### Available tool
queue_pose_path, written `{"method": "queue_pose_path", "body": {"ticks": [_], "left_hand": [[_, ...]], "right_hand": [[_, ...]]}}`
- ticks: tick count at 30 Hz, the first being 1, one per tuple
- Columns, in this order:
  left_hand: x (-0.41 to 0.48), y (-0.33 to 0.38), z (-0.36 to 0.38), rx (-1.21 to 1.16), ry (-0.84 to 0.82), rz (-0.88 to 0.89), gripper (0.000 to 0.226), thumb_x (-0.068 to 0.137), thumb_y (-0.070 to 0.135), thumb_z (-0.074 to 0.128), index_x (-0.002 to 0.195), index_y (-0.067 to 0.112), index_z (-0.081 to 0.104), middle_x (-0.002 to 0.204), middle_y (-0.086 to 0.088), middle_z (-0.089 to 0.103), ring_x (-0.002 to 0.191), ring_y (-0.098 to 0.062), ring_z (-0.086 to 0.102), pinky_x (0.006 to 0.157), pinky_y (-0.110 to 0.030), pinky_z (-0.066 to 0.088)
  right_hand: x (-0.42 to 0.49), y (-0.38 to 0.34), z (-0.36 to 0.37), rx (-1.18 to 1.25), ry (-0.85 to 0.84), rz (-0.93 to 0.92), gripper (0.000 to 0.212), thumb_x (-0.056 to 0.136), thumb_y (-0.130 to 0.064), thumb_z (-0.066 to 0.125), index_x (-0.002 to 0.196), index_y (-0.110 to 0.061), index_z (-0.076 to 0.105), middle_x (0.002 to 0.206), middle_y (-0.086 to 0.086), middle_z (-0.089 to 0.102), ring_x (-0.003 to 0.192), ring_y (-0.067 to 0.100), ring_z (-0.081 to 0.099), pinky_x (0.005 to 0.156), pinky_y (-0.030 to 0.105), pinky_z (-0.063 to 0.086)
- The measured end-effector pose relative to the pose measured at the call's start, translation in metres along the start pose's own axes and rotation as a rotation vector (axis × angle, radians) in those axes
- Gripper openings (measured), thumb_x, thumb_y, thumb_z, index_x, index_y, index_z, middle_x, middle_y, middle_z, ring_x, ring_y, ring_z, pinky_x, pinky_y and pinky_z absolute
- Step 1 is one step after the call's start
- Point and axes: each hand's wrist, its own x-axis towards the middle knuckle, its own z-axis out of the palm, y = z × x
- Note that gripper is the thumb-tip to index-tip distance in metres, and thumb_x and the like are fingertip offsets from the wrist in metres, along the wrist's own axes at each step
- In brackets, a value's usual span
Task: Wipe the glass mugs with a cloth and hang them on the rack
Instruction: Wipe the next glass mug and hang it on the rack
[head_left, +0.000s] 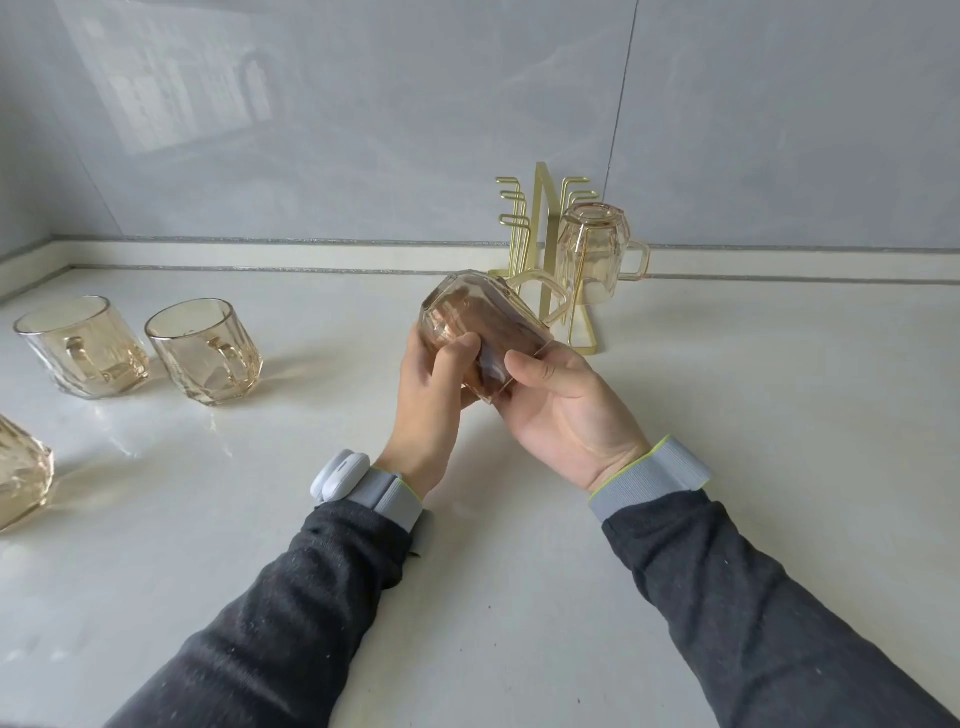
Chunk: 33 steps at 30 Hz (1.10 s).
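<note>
I start with the pale stone counter (727, 415): it is hard, so any glass that drops here is likely to chip or shatter. At its back stands the gold wire rack (543, 234), light and narrow-footed by the look of it, with one hung mug (589, 254) upside down on its right side. A careless knock could tip the rack or swing that mug into the frame.

Three more mugs wait to the left: one upright mug (85, 348), its neighbour (205, 358) and a mug at the frame edge (21, 467), well clear of my reach.

The held mug (478, 332) is tilted above the counter, just in front of the rack. My left hand (431, 405) wraps its side, thumb across the glass. My right hand (566, 410) curls round the rim end. I see no cloth, so bare skin on smooth glass may slip. Its handle (540, 296) points at the rack and could snag a prong.
</note>
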Motion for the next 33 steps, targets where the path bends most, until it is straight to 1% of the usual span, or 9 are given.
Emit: {"method": "queue_pose_path", "body": {"ticks": [4, 7, 12, 15, 19, 21, 25, 30, 33], "left_hand": [[0.0, 0.0, 0.0, -0.003, -0.038, -0.009, 0.067, 0.071, 0.046, 0.062, 0.125, 0.007, 0.054, 0.09, -0.002, 0.068, 0.08, -0.019, 0.063, 0.067, -0.031, 0.055], [-0.001, 0.001, 0.0, -0.003, -0.043, -0.018, 0.072, 0.072, 0.046, 0.062, 0.13, 0.004, 0.053, 0.095, -0.005, 0.069, 0.084, -0.02, 0.065, 0.068, -0.032, 0.055], [-0.001, 0.0, 0.001, -0.004, -0.015, -0.019, 0.065, 0.072, 0.046, 0.062, 0.124, 0.008, 0.055, 0.093, -0.004, 0.069, 0.085, -0.02, 0.064, 0.072, -0.035, 0.057], [-0.001, 0.0, 0.001, 0.007, 0.029, 0.008, 0.063, 0.07, 0.046, 0.064, 0.121, 0.011, 0.054, 0.091, -0.006, 0.066, 0.083, -0.018, 0.064, 0.078, -0.038, 0.06], [0.001, -0.004, -0.001, 0.086, 0.103, 0.045, 0.08, 0.072, 0.045, 0.068, 0.144, 0.015, 0.047, 0.12, -0.011, 0.07, 0.111, -0.028, 0.069, 0.102, -0.057, 0.054], [0.003, -0.004, 0.0, 0.097, 0.129, 0.052, 0.083, 0.074, 0.045, 0.07, 0.147, 0.016, 0.044, 0.128, -0.013, 0.069, 0.121, -0.032, 0.066, 0.108, -0.062, 0.049], [0.001, -0.003, 0.0, 0.091, 0.157, 0.045, 0.082, 0.074, 0.047, 0.071, 0.145, 0.016, 0.046, 0.128, -0.01, 0.068, 0.122, -0.029, 0.066, 0.107, -0.06, 0.05], [0.001, -0.002, 0.002, 0.089, 0.151, 0.045, 0.079, 0.074, 0.047, 0.07, 0.143, 0.015, 0.048, 0.128, -0.013, 0.068, 0.12, -0.031, 0.066, 0.103, -0.059, 0.054], [0.002, -0.003, 0.001, 0.069, 0.127, 0.03, 0.072, 0.078, 0.042, 0.07, 0.14, 0.012, 0.049, 0.124, -0.015, 0.069, 0.111, -0.028, 0.07, 0.091, -0.047, 0.061]], "right_hand": [[0.001, 0.0, 0.003, -0.009, -0.009, -0.013, 0.057, 0.093, -0.004, 0.051, 0.148, 0.005, 0.04, 0.143, 0.022, 0.051, 0.131, 0.032, 0.051, 0.115, 0.039, 0.038], [0.002, 0.002, 0.001, -0.023, -0.019, -0.023, 0.063, 0.094, -0.006, 0.051, 0.152, 0.007, 0.031, 0.15, 0.026, 0.04, 0.135, 0.033, 0.046, 0.116, 0.04, 0.037], [0.003, 0.003, -0.002, 0.004, -0.041, -0.018, 0.069, 0.091, -0.011, 0.064, 0.149, 0.009, 0.036, 0.149, 0.025, 0.044, 0.135, 0.034, 0.048, 0.114, 0.038, 0.04], [0.005, 0.004, -0.007, 0.035, 0.027, -0.016, 0.077, 0.083, -0.015, 0.076, 0.149, 0.004, 0.041, 0.147, 0.021, 0.051, 0.133, 0.03, 0.053, 0.113, 0.036, 0.043], [0.006, 0.007, -0.013, 0.06, 0.165, 0.0, 0.074, 0.075, -0.014, 0.08, 0.142, 0.001, 0.051, 0.132, 0.019, 0.065, 0.123, 0.031, 0.061, 0.112, 0.04, 0.044], [0.007, 0.007, -0.012, 0.072, 0.235, 0.003, 0.065, 0.078, -0.008, 0.072, 0.139, 0.004, 0.052, 0.13, 0.023, 0.063, 0.118, 0.034, 0.063, 0.103, 0.039, 0.053], [0.006, 0.006, -0.009, 0.079, 0.304, -0.009, 0.051, 0.077, -0.002, 0.069, 0.127, 0.0, 0.059, 0.121, 0.025, 0.064, 0.103, 0.035, 0.069, 0.085, 0.039, 0.06], [0.008, 0.006, -0.009, 0.03, 0.341, -0.003, 0.056, 0.072, -0.006, 0.075, 0.125, 0.0, 0.059, 0.128, 0.027, 0.061, 0.11, 0.037, 0.065, 0.095, 0.041, 0.057], [0.009, 0.008, -0.012, 0.024, 0.314, 0.0, 0.072, 0.062, -0.013, 0.087, 0.128, -0.001, 0.059, 0.133, 0.027, 0.06, 0.118, 0.04, 0.063, 0.106, 0.045, 0.05]]}}
